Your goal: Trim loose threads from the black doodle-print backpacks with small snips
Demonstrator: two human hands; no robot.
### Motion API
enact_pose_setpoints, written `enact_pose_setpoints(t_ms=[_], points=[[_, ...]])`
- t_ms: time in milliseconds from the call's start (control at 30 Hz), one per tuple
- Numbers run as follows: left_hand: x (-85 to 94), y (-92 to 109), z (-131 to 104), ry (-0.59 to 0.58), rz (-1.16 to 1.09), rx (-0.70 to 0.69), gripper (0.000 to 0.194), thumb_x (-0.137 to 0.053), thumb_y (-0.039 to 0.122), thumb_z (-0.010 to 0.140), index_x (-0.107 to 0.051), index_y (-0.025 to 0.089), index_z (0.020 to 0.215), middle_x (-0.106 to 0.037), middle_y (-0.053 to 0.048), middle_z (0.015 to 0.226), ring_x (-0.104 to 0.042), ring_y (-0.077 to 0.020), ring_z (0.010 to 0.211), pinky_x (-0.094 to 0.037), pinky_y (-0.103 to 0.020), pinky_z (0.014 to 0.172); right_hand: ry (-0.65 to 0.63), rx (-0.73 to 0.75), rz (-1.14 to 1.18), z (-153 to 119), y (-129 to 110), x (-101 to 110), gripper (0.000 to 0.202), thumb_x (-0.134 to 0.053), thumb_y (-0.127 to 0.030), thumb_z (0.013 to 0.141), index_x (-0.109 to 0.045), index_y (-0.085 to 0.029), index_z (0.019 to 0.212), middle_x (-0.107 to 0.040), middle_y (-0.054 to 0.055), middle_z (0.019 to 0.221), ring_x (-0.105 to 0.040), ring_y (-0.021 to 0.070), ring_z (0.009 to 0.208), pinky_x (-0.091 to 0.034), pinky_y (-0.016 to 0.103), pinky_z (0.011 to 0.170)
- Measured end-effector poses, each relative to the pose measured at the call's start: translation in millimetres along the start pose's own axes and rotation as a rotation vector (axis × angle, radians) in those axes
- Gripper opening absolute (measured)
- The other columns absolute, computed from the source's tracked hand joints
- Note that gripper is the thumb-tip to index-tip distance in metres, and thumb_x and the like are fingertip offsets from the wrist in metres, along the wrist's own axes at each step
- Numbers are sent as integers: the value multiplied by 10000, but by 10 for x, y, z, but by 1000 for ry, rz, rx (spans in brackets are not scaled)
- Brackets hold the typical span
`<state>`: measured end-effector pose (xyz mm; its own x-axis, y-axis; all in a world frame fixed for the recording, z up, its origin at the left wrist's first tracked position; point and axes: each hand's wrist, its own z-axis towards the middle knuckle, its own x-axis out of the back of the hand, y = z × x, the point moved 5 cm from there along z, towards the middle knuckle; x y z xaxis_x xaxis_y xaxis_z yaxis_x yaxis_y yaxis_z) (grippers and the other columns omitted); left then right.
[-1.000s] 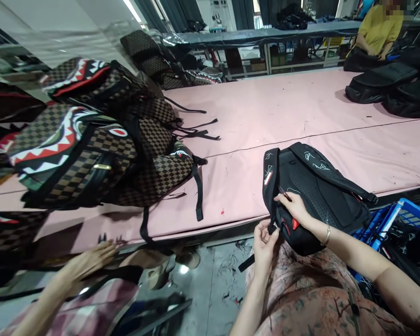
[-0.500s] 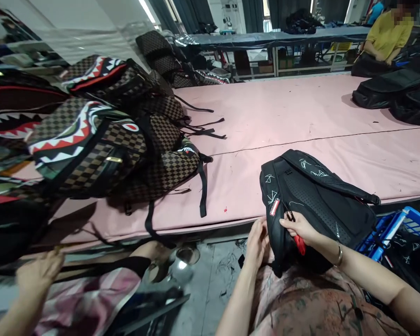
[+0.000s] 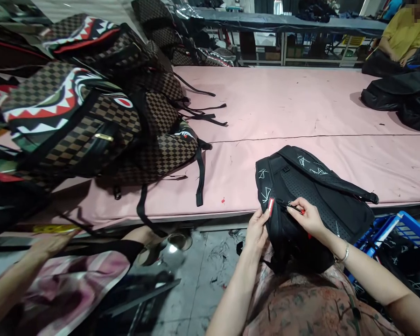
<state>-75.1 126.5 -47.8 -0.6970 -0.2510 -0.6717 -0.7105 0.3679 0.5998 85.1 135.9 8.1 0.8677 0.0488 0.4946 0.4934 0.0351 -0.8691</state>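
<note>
A black backpack with white line drawings lies back panel up, partly on the pink table's front edge and partly over my lap. My left hand is closed on its near left side, fingertips by a small red-and-white tag. In my right hand is a pair of small thread snips with dark blades and some red showing. Their tips point left, close to the tag. Whether the blades touch anything I cannot tell.
Checkered backpacks with shark-mouth prints are piled on the left of the pink table. A blue crate holding dark items stands at right. A co-worker's arm is at lower left. Another person in yellow sits beyond black bags.
The snips have swung from pointing upward to pointing left toward the tag. My left hand has moved up onto the backpack's edge beside the tag. The view has tilted down slightly.
</note>
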Motion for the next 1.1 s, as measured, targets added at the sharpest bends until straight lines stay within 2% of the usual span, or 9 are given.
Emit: enact_pose_setpoints(t_ms=[200, 433, 533, 733, 1100], points=[[-33, -4, -3, -12, -5, -23, 366, -766, 173, 590, -677, 159, 945, -715, -37, 918, -652, -143, 822, -464, -238, 828, -3, 147, -120, 43, -183, -14, 193, -518, -380, 810, -579, -198, 824, -596, -3, 686, -512, 118, 560, -395, 229, 546], [-46, 22, -7, -26, 9, -43, 379, -772, 201, 584, -683, 166, 950, -716, -40, 924, -648, -164, 855, -457, -263, 852, -24, 240, -150, 124, -208, -21, 178, -498, -345, 826, -591, -194, 832, -641, 23, 754, -555, 131, 596, -423, 238, 567], [-51, 46, -17, -27, 23, -44, 370, -767, 204, 592, -684, 162, 950, -717, -48, 918, -646, -179, 871, -454, -279, 862, -39, 238, -139, 148, -190, -21, 170, -503, -333, 823, -595, -191, 814, -646, 29, 755, -567, 141, 624, -418, 243, 579], [-76, 89, -44, -55, 25, -55, 341, -736, 205, 630, -680, 162, 964, -713, -49, 933, -640, -179, 875, -452, -278, 852, -61, 127, -118, 168, -173, 27, 186, -537, -368, 798, -592, -191, 809, -606, 0, 658, -516, 127, 556, -384, 239, 540], [-131, 185, -89, -76, 104, -93, 323, -686, 245, 682, -670, 147, 989, -696, -67, 968, -621, -193, 869, -462, -277, 792, -118, 215, -127, 319, -327, -46, 144, -564, -318, 779, -593, -178, 795, -625, 12, 699, -522, 114, 570, -418, 225, 543]])
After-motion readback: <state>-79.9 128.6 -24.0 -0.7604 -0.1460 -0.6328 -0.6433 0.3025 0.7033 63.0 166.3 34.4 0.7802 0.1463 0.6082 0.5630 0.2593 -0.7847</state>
